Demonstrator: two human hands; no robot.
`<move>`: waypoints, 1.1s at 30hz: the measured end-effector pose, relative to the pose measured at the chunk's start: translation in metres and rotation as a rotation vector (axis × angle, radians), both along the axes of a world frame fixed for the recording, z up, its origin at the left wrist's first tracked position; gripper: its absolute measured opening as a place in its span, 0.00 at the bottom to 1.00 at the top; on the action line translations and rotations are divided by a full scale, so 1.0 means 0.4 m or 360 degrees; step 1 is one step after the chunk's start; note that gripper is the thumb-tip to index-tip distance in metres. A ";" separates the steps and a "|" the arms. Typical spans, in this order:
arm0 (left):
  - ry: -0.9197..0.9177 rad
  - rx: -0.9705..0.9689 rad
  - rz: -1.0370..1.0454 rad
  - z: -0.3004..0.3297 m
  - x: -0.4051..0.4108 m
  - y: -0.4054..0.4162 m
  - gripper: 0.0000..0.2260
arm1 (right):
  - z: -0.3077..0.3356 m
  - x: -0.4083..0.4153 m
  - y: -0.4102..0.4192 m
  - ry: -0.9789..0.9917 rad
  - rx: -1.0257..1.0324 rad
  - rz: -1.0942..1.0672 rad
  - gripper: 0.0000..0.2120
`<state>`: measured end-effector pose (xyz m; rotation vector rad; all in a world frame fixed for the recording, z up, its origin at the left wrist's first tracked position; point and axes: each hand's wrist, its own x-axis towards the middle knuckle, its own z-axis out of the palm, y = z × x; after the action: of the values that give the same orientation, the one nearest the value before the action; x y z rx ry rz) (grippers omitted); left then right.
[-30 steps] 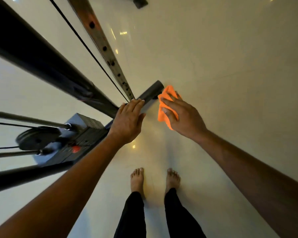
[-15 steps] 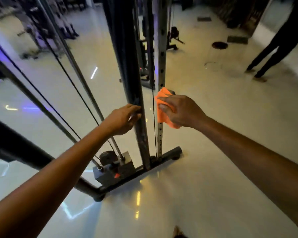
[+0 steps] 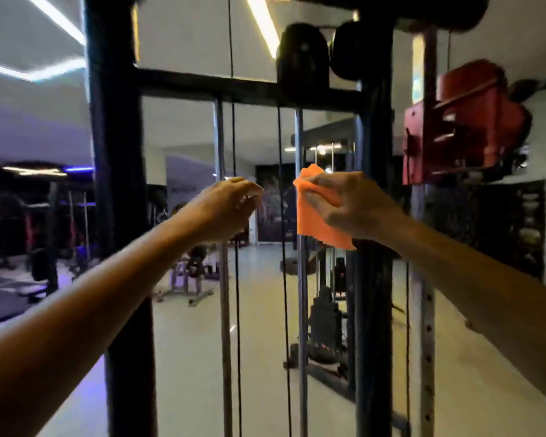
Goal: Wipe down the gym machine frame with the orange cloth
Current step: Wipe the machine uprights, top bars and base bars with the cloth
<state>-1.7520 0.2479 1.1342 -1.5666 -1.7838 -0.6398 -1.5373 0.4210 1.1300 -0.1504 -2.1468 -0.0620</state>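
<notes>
Orange cloth (image 3: pixel 316 212) is being pinched by the right hand (image 3: pixel 350 205); left hand (image 3: pixel 226 206) is hanging loosely curled, holding nothing. Best pressed flat against the black upright (image 3: pixel 372 310).

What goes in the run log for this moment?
right hand grips cloth at upright | left hand at rod, grip unclear | wiping unfinished

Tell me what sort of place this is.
Most likely a gym. A cable machine stands right in front, with a black frame, cables and pulleys at the top, and more workout equipment sits on the floor behind it.
</notes>
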 end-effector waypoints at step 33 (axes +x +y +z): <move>0.0479 0.1140 0.0156 0.428 -0.467 -0.200 0.22 | 0.417 -0.769 -0.145 0.1152 0.0582 -0.0234 0.29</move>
<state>-1.9388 0.1680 1.3054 -1.0103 -1.2037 -0.8273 -1.8448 0.3629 1.2969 -0.0956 -1.3720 -0.4180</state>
